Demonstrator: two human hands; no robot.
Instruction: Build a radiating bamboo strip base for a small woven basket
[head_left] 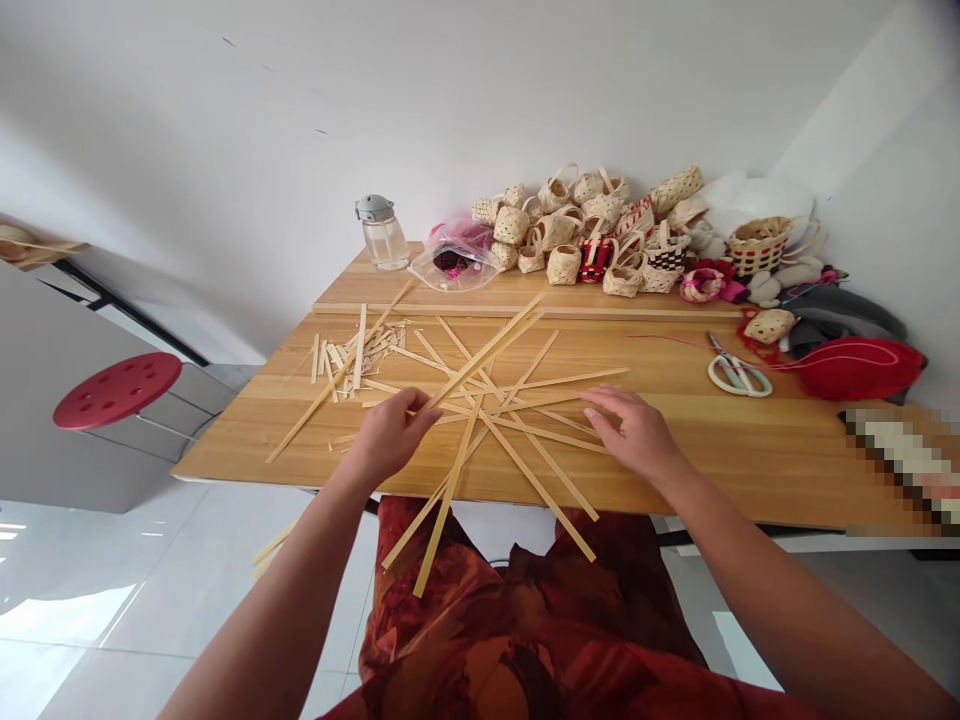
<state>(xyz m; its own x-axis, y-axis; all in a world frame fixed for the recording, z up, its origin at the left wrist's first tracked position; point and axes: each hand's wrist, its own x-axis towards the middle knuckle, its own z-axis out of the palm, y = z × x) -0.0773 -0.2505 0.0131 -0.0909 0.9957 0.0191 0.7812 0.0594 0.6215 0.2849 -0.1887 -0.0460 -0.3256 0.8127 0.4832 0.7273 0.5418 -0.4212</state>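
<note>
Nearest you, at lower centre, the ends of the pale strips [540, 488] poke past the table [750, 450] edge. They're crossed into a loose star mid-frame, all pretty flat, so I'd call it early days: layout roughly there, tightening and any shaping left. Your left hand [386, 435] is pinching a long strip [487, 349] laid diagonally over the star. Your right hand [634, 430] is by a strip tip; can't tell if it's gripping. The crossing's over-under order is hard to read, the pixelated patch [911, 470] at right is unreadable, and the small baskets [562, 265] up back overlap.
</note>
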